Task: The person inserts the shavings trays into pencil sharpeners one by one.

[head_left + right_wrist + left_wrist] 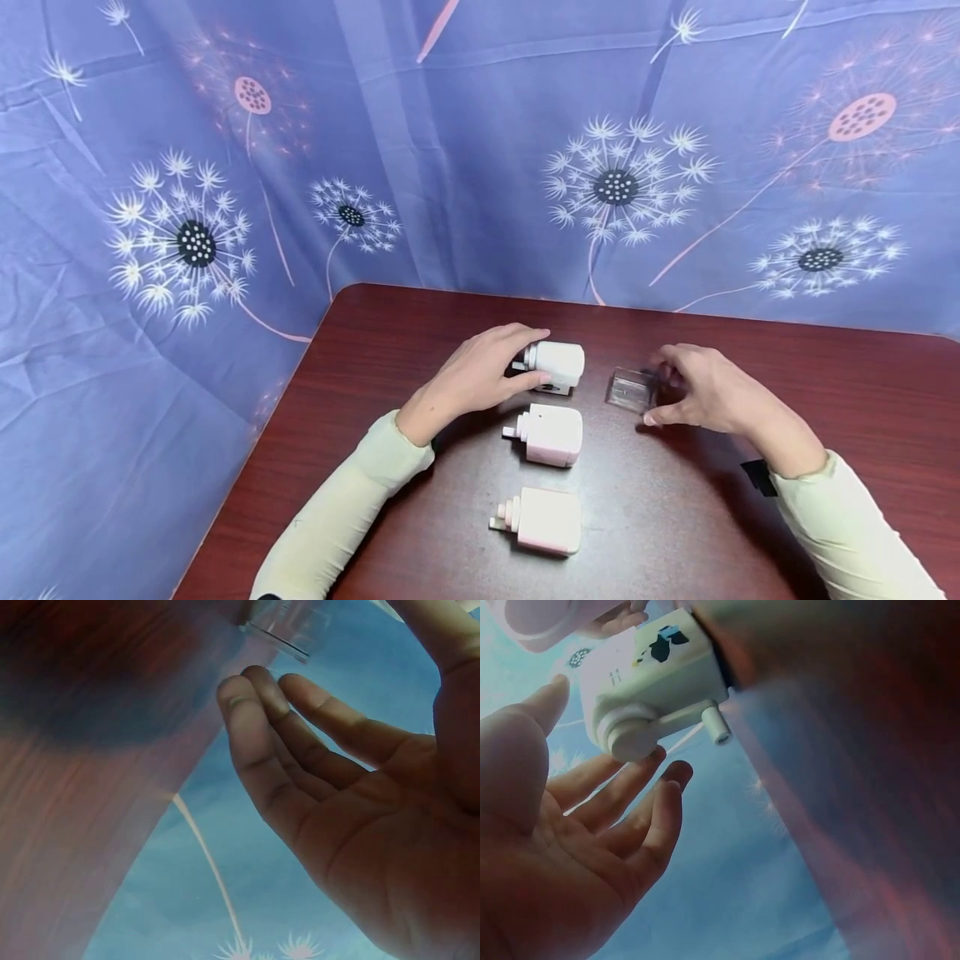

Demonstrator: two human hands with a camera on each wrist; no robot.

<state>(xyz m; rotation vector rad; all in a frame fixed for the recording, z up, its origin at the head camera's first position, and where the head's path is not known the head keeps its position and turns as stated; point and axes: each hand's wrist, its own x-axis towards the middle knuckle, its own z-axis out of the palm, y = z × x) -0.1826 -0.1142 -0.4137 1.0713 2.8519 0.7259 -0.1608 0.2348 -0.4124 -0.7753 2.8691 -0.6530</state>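
A white hand-crank pencil sharpener (561, 363) lies at the back of the table, its crank pointing left. My left hand (480, 371) reaches around that crank end, thumb and fingers spread apart. The left wrist view shows the sharpener's crank knob (718, 727) and a dark animal picture on its body, with relaxed fingertips close by. To the right, a small clear plastic drawer (630, 390) rests on the table. My right hand (708, 387) is at its right edge, thumb and fingers apart. In the right wrist view the fingers lie just below the drawer (289, 634), not curled round it.
Nearer the front lie a pale pink sharpener (553, 435) and a cream sharpener (549, 521), their cranks also to the left. Behind the dark red wooden table (660, 533) hangs a blue curtain (480, 167) with dandelion prints.
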